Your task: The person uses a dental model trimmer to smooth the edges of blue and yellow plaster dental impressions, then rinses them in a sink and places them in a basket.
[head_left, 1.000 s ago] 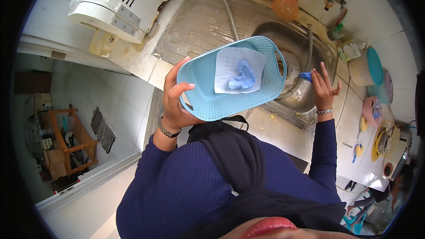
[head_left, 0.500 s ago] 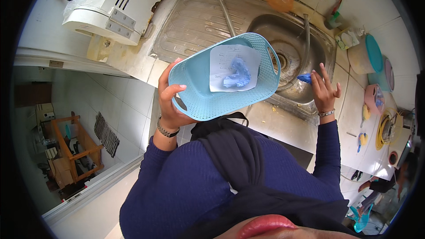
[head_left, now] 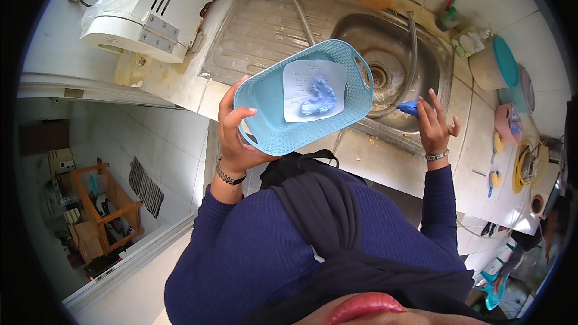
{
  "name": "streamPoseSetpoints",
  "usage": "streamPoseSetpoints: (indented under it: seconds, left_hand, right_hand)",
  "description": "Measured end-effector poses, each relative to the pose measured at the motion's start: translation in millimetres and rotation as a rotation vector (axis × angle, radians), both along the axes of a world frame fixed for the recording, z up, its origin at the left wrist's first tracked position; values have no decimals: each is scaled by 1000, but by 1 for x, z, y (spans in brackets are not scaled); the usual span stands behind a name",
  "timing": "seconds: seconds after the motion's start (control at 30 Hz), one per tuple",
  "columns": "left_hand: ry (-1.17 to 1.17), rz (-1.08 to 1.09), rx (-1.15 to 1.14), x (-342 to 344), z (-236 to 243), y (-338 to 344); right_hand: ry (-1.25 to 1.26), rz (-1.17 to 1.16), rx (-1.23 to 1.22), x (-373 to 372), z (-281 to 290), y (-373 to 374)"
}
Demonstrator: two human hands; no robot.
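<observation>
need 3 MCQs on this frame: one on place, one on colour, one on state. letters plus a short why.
1. Where is the basket?
A. in the sink
B. held up in the left hand
C. on the floor

2. What colour is the basket?
A. light blue
B. red
C. black

3. How is the right hand?
A. closed on the basket
B. fingers spread at the sink edge, by a small blue thing
C. out of view

B: left fingers wrap its rim, above the counter.
A: its mesh wall is light blue.
B: fingers are spread; whether they touch the blue thing is unclear.
</observation>
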State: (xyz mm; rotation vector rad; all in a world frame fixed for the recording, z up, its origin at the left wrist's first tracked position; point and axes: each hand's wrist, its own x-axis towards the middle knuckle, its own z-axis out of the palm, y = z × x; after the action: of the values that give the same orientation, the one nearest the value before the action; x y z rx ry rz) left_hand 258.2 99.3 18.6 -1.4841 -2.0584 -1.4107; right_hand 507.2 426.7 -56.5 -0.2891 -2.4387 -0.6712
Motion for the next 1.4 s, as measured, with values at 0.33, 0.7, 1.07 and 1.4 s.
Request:
streamPoseSetpoints:
  seconds: [0.33, 0.7, 1.07, 1.4]
  left_hand:
    - [-5, -19, -19, 1, -7, -4]
    - [-149, -83, -85, 3, -25, -10]
    - [-200, -210, -53, 1, -44, 23]
    - [-337, -178, 76, -14, -50, 13]
  right_hand:
    - [451, -59, -709, -21, 18, -7]
    - [696, 526, -700, -24, 150, -79]
    - [291, 336, -1136, -66, 168, -87]
    - [-169, 104, -946, -144, 148, -140]
